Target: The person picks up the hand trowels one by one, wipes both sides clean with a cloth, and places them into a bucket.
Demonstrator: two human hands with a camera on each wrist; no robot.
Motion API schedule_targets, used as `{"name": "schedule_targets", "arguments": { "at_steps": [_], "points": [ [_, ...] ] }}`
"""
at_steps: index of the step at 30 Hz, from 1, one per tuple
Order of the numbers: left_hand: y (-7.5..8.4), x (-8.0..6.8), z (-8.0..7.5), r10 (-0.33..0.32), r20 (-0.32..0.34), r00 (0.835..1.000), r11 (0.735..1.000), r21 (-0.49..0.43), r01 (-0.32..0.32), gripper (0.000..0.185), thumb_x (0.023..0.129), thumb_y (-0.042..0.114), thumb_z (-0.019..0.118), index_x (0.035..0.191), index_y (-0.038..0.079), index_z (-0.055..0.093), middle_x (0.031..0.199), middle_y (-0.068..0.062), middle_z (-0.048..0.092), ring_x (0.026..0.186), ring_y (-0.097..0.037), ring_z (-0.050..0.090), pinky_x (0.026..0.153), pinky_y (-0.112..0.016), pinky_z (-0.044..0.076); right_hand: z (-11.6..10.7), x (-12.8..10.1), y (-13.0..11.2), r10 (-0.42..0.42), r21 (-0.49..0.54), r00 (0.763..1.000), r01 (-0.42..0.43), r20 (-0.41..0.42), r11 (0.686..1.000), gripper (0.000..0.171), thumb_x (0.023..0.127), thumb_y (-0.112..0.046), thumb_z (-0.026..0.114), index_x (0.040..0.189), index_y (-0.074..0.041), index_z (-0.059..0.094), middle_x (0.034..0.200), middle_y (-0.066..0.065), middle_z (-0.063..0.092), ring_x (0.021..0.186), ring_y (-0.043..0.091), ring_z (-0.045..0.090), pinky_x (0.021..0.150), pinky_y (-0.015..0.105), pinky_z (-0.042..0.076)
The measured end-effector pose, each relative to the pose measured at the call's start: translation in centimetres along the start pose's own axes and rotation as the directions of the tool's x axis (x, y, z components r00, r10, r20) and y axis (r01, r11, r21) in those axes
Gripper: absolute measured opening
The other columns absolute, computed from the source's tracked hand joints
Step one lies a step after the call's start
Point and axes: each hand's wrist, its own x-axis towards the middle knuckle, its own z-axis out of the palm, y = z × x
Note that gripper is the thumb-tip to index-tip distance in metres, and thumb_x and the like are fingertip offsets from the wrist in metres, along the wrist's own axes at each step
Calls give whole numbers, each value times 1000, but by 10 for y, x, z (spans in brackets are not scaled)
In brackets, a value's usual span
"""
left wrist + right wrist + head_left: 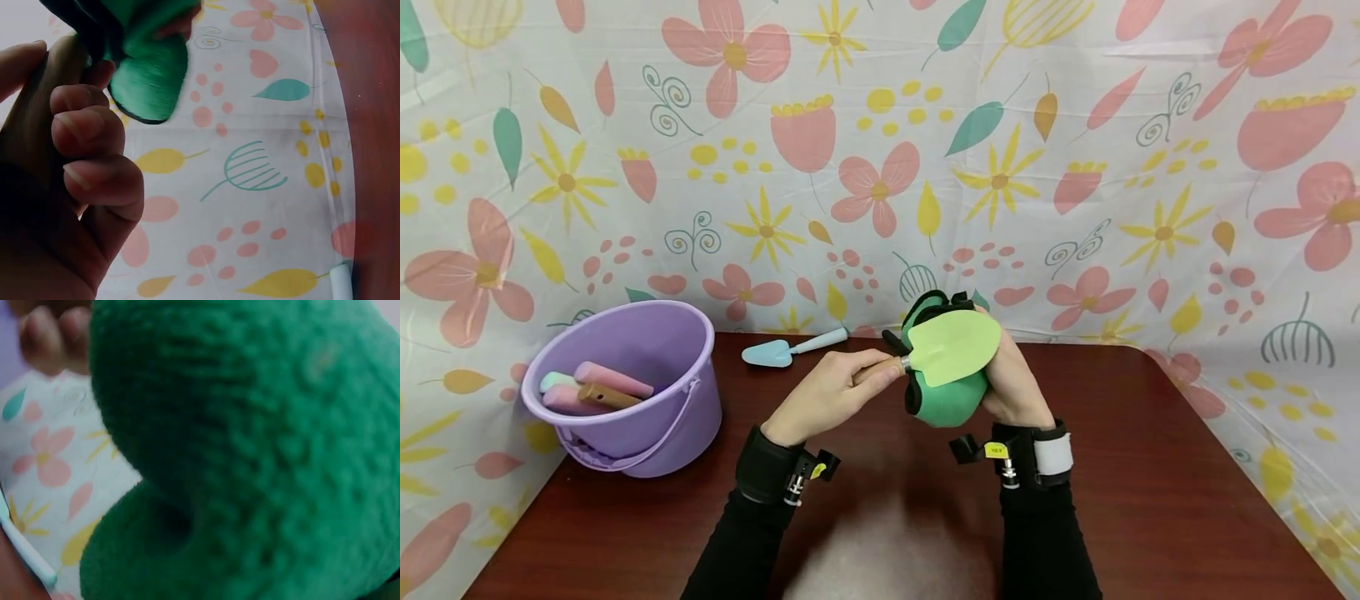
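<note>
My left hand (829, 390) pinches the wooden handle (47, 100) of a small hand trowel (957, 346) with a pale yellow-green blade. The blade points right and lies across the front of a green fabric pouch (951, 406) with black trim, as seen in the head view. My right hand (1013, 379) holds this soft pouch from its right side, most of the fingers hidden behind it. Fuzzy green cloth (262, 425) fills most of the right wrist view.
A purple bucket (688, 429) stands at the left with several pink, mint and brown handles (613, 379) in it. Near the back edge of the dark red-brown table (1150, 500) lies a light blue trowel (769, 353). A flowered sheet (880, 108) hangs behind.
</note>
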Motion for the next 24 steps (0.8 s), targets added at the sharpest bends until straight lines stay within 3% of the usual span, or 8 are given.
{"name": "schedule_targets", "arguments": {
  "at_steps": [5,8,15,24],
  "points": [
    [-4,0,-1,-23,15,1000,999,24,22,32,101,45,52,122,26,67,89,18,64,73,-7,50,70,-28,44,16,-5,-13,64,37,994,-61,-91,997,60,107,-31,41,156,-17,9,149,4,21,126,13,36,100,25,38],
    [-6,0,-2,-35,13,999,999,34,34,33,100,45,53,121,25,67,95,20,66,76,-6,53,71,-29,46,15,-6,-15,76,32,989,-73,-131,997,64,107,-22,41,157,-15,2,153,6,17,126,14,37,100,26,39],
    [-11,-2,-3,-61,4,998,997,52,60,34,100,44,54,120,21,68,81,17,62,73,-8,51,70,-29,46,9,-6,-19,2,98,996,7,-91,995,55,105,-13,44,152,-3,17,148,13,27,120,16,48,96,28,44],
    [-14,-4,-9,-78,-40,996,995,57,80,28,100,43,53,119,28,67,63,9,43,62,-8,44,65,-29,42,2,-12,-27,-49,185,993,69,-111,980,50,105,-5,41,151,-7,23,148,15,29,124,22,49,105,36,38]
  ]
}}
